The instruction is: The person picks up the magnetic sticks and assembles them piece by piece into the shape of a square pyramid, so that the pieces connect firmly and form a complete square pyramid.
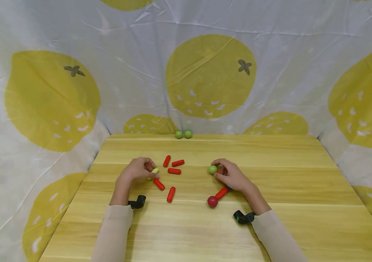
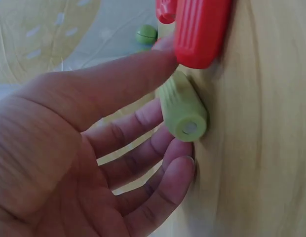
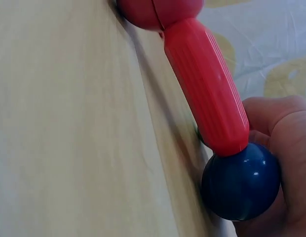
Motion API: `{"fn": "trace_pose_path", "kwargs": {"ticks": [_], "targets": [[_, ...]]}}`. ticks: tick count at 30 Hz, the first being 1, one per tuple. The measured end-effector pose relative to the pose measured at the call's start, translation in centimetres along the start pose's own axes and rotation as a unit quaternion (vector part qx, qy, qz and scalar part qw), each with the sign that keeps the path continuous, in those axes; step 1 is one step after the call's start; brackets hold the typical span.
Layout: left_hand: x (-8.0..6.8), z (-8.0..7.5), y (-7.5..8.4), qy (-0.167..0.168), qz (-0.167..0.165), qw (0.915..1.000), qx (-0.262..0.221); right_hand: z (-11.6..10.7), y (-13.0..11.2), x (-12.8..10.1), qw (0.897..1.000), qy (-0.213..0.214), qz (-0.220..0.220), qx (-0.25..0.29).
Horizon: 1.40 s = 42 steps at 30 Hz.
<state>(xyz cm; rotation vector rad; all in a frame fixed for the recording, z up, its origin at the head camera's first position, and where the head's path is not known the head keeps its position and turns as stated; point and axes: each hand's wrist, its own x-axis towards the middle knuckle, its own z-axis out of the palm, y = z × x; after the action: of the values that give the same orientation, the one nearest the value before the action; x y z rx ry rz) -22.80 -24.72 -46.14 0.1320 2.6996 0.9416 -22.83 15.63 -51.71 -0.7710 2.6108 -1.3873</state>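
My left hand (image 1: 152, 171) pinches a short yellow-green stick (image 1: 155, 170) that lies on the wooden table (image 1: 290, 189). In the left wrist view the thumb and curled fingers (image 2: 178, 163) close on the green stick (image 2: 182, 111), and the thumb tip touches a red stick (image 2: 200, 29). My right hand (image 1: 218, 169) curls round a green ball (image 1: 212, 169) at its fingertips. Below its palm lies a red stick (image 1: 221, 193) with a dark red ball (image 1: 212, 201) on its near end. The right wrist view shows that red stick (image 3: 207, 84) joined to a blue ball (image 3: 240, 185) against my hand (image 3: 286, 148).
Several loose red sticks (image 1: 174, 171) lie between the hands. Two green balls (image 1: 183, 134) rest at the table's far edge. A white cloth with yellow fruit prints (image 1: 210, 76) surrounds the table on three sides.
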Motion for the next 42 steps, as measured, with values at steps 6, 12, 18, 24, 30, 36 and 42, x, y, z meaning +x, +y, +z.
{"fn": "trace_pose_path", "kwargs": {"ticks": [6, 12, 18, 24, 30, 36, 42], "targets": [[-0.6, 0.1, -0.8, 0.0, -0.038, 0.9993, -0.002, -0.4, 0.3, -0.4, 0.999, 0.01, 0.044, 0.016], [-0.5, 0.0, -1.1, 0.01, -0.044, 0.999, -0.003, -0.7, 0.6, -0.5, 0.998, 0.015, 0.05, 0.017], [-0.1, -0.2, -0.7, 0.058, 0.005, 0.9981, -0.017, -0.9, 0.8, -0.5, 0.997, 0.031, 0.068, 0.034], [0.1, 0.5, 1.5, 0.073, 0.07, 0.9941, -0.04, -0.9, 0.8, -0.6, 0.994, 0.042, 0.074, 0.062], [0.4, 2.7, 4.8, 0.051, 0.122, 0.9902, -0.044, -0.8, 1.0, -0.6, 0.993, 0.054, 0.075, 0.071], [1.2, 5.2, 7.2, 0.02, 0.154, 0.9872, -0.038, -0.5, 0.8, -0.4, 0.992, 0.059, 0.07, 0.081], [1.7, 7.0, 8.7, 0.01, 0.159, 0.9865, -0.038, -0.3, 0.7, -0.4, 0.992, 0.06, 0.063, 0.087]]}}
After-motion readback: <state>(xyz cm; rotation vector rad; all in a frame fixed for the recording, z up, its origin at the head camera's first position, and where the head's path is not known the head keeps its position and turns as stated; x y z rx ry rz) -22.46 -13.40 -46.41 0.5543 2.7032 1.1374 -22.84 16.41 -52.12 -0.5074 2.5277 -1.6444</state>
